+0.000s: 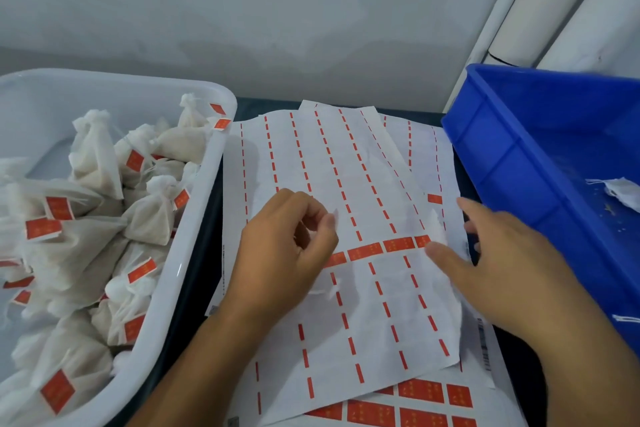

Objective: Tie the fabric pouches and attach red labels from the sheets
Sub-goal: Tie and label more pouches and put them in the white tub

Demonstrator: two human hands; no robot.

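Observation:
A backing sheet [346, 184] with dashed red strips lies in the middle, and one row of red labels [381, 248] is left on it. My left hand [287, 246] hovers over the sheet with its fingers curled and thumb meeting the fingertips. A short white thread [325, 291] shows from under its palm, seemingly held. My right hand [502, 267] lies flat with straight fingers, a fingertip touching the right end of the label row. Tied, labelled fabric pouches [152, 215] fill the white tub [204, 218] on the left.
More label sheets [422, 402] with full red labels lie under the top one at the front. A blue bin [519, 156] stands at the right with a scrap of white fabric [620, 191] and string in it. A grey wall rises behind.

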